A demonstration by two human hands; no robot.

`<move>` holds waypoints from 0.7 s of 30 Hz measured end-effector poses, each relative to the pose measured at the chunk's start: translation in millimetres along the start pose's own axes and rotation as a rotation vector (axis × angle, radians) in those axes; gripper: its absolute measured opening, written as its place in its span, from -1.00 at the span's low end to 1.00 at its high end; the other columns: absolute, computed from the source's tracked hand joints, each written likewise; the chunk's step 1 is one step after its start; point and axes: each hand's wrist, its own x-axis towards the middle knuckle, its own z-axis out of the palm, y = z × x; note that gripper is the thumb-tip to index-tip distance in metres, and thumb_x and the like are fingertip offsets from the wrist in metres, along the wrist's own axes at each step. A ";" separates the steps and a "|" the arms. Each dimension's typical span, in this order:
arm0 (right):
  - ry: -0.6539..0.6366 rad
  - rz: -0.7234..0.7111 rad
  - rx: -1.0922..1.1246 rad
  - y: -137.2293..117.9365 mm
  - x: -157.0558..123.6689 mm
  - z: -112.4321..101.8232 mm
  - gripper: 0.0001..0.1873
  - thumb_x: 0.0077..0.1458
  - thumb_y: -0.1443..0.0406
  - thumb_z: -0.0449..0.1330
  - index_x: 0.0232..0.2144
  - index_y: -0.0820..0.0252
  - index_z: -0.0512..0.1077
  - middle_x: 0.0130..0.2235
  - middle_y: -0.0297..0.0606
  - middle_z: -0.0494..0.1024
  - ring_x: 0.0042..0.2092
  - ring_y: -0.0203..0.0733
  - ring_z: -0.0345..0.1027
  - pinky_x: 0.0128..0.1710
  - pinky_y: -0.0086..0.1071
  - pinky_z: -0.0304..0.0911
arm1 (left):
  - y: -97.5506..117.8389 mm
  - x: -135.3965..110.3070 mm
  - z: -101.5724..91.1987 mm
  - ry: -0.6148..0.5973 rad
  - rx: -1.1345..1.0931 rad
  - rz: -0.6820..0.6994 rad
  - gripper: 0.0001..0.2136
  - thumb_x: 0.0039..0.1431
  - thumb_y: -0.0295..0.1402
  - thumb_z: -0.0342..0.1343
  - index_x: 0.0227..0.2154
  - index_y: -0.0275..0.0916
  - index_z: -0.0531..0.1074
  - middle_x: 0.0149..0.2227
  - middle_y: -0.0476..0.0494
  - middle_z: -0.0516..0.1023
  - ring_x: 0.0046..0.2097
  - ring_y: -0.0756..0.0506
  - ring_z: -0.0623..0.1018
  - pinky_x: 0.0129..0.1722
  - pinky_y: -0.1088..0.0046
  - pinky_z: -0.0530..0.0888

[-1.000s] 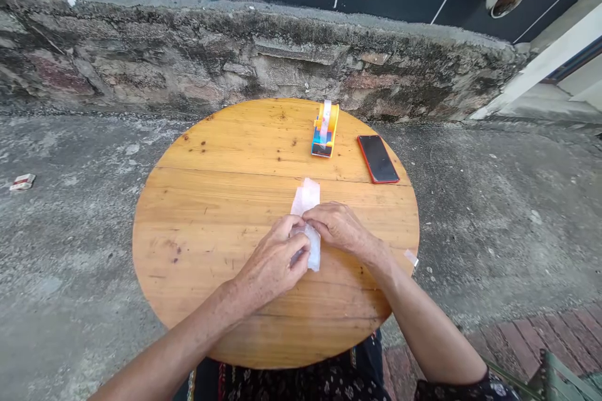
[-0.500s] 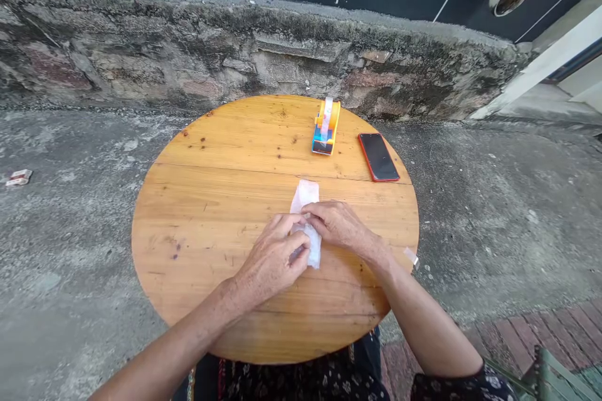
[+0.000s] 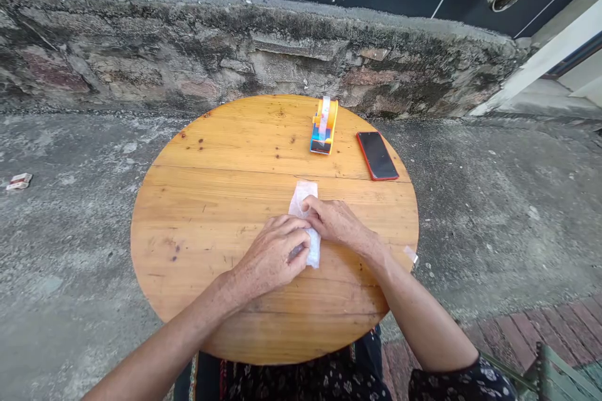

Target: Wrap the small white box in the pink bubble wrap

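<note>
A small white, thin paper or plastic packet (image 3: 303,197) lies on the round wooden table (image 3: 211,213), its near half under my fingers. My left hand (image 3: 273,257) rests on the lower part, fingers curled and pressed down on it. My right hand (image 3: 336,220) presses the packet's middle from the right, with fingertips pinched close on its edge. Both hands touch each other over the packet.
An orange and blue tape dispenser (image 3: 324,126) stands at the table's far side, a red-edged phone (image 3: 377,155) to its right. A strip of tape (image 3: 411,255) sticks off the table's right edge. Beyond the table stands a rough stone wall (image 3: 235,56). Litter (image 3: 17,182) lies on the concrete at left.
My right fingers have slid a little farther up the packet, which now lies flatter. The left hand has barely shifted.
</note>
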 end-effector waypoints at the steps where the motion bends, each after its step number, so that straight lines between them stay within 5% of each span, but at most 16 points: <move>1: 0.002 -0.027 0.005 0.5 -0.4 -0.2 -0.79 0.18 0.37 0.02 -0.16 0.13 0.38 -0.35 -0.31 0.57 -0.38 -0.26 0.36 -0.44 -0.45 -0.03 | -0.2 -0.3 0.3 0.000 -0.006 -0.001 -0.92 0.10 -0.52 0.04 -0.41 -0.21 0.37 -0.19 -0.08 0.51 -0.11 -0.13 0.43 -0.12 0.28 0.34; 9: 0.003 -0.210 0.106 10.4 -8.2 -3.1 -0.76 0.24 0.39 0.00 -0.18 0.11 0.45 -0.20 -0.29 0.57 -0.18 -0.25 0.40 -0.22 -0.43 0.15 | -1.2 -2.0 1.6 0.018 -0.034 0.005 -0.91 0.11 -0.52 0.04 -0.40 -0.21 0.38 -0.15 -0.09 0.52 -0.07 -0.13 0.43 -0.08 0.29 0.34; 21: 0.048 -0.247 0.090 13.3 -9.0 -3.1 -0.71 0.26 0.38 0.00 -0.10 0.08 0.48 -0.16 -0.28 0.55 -0.15 -0.26 0.40 -0.20 -0.43 0.18 | -0.9 -1.7 0.9 0.007 -0.047 -0.003 -0.91 0.09 -0.53 0.05 -0.41 -0.20 0.38 -0.17 -0.08 0.54 -0.06 -0.12 0.45 -0.07 0.29 0.35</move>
